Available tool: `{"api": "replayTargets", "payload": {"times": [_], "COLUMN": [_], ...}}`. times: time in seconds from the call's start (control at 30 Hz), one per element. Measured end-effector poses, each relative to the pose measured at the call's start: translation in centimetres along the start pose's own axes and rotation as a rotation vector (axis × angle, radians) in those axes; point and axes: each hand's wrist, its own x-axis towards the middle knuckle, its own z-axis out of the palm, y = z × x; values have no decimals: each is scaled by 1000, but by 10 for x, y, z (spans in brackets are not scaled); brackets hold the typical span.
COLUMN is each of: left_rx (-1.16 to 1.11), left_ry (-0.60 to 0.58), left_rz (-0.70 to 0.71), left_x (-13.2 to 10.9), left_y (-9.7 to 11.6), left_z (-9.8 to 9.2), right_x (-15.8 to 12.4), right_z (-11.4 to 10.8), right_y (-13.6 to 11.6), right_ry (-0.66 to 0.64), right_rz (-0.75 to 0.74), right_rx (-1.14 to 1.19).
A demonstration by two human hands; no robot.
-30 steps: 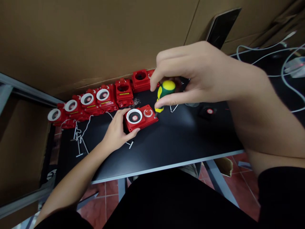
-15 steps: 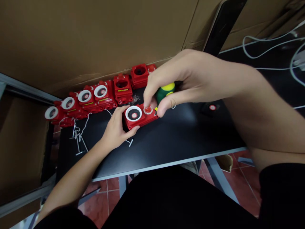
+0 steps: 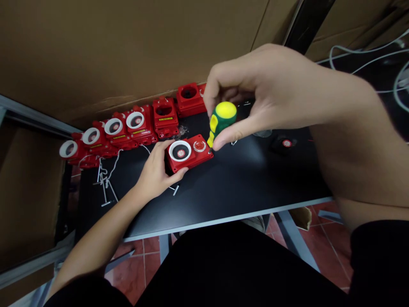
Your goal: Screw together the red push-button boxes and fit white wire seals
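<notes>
My two hands are working apart from each other, and each one is closed on its own thing. My left hand (image 3: 158,168) grips the red box (image 3: 194,157) at its left end, with the thumb along the near side and the other fingers at the far side. This box is over the left half of the counter (image 3: 230,183), between the far edge and the near edge. On its top I see a round mouth with a white rim (image 3: 180,160) and, to the right, a small clear cap (image 3: 200,146), reddish inside. My right hand (image 3: 271,94) pinches the screwdriver (image 3: 223,115) by its short yellow and green handle; the tool is tilted, and its tip is at the near right corner of the box. Just below my left hand, a metal T-bar (image 3: 175,190) shows its end. Toward the far left corner of the counter stand four boxes with white rims (image 3: 142,128); next to them, along the far edge, are two boxes with open holes (image 3: 165,119). Well to the right lies a dark part with a round label (image 3: 286,143).
</notes>
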Motion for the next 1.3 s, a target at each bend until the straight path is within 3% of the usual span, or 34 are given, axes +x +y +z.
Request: {"api": "replayTargets", "payload": {"times": [0.13,0.37,0.47,0.63,0.7,0.8,1.03,1.1,1.23,1.3], "left_rx": [1,-6,4,15,14,12,10,18,13,5], "left_ry": [-2,0,-8,-8,0,14,-5,-2,9,18], "left_rz": [7,15,5,-8,3,24,10,20,35,42], "left_x": [1,1,0,1,1,1,0,0,0,0], "left_y": [0,3,3,3,3,3,3,3,2,1], "left_z": [0,-1,-1,-1,0,-1,-1,-2,-1,-1], "right_x": [2,2,-1,0,2,4,-6,-7,-3,-1], "right_z": [9,2,-5,6,12,13,-10,-9,4,8], "right_y": [-1,-3,-6,-8,-7,-5,-10,-10,-6,-5], "right_ry": [35,-146,-196,38,71,15,-214,-164,60,60], "right_rz": [4,-157,-101,5,16,-34,-141,-117,-72,-103], "right_rx": [-81,145,123,-45,-134,-64,119,79,-149,-229]}}
